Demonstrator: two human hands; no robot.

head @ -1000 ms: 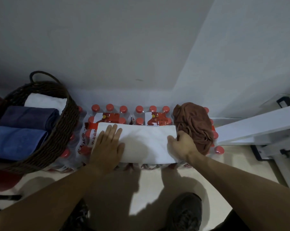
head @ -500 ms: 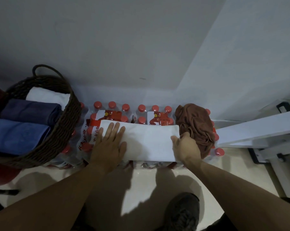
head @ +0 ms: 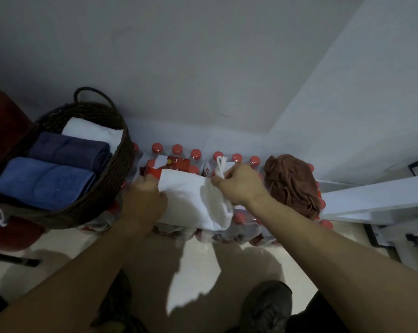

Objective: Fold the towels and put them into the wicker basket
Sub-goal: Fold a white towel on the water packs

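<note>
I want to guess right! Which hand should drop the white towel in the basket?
Probably the left hand: it grips the white towel's end nearest the wicker basket. The right hand pinches the far end, beside the brown towel.

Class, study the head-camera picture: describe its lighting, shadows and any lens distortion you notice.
Head view: dim overall, brightest on the white towel; hard-edged arm shadows cross the pale floor; the wide-angle lens stretches both forearms and bends the wall lines; the brown towel and wicker basket look murky.
</note>
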